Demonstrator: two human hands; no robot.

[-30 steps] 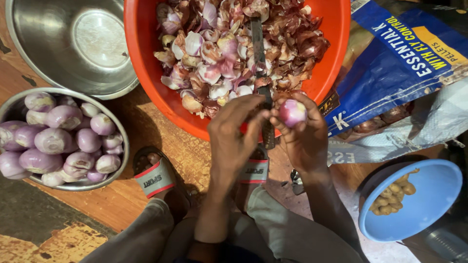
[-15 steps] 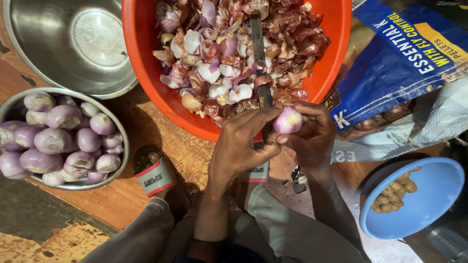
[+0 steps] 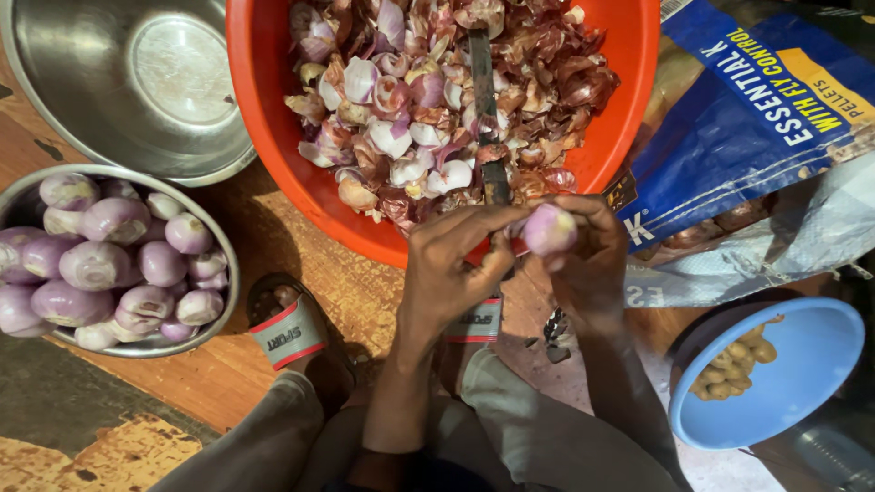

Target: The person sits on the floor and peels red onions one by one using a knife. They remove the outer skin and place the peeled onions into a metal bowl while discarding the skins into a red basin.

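Note:
My right hand [image 3: 597, 269] holds a partly peeled purple onion [image 3: 550, 228] just below the rim of an orange bowl [image 3: 273, 137]. My left hand [image 3: 451, 273] is curled beside it, its fingertips reaching the onion. A dark knife blade [image 3: 483, 100] lies across the peels [image 3: 410, 118] heaped in the orange bowl. The blade's lower end disappears under my left fingers. A steel bowl [image 3: 230, 264] at the left holds several peeled onions [image 3: 100, 264].
An empty steel bowl [image 3: 137, 82] sits at the top left. A blue printed sack [image 3: 756, 118] lies at the right, over a pale sack. A blue bowl [image 3: 802, 374] with small tan pieces is at the lower right. My sandalled feet [image 3: 287, 328] rest on the wooden floor.
My two hands have drawn closer together. The onion has shifted slightly down and left, and my left fingers now reach over to it. The blade stays where it was.

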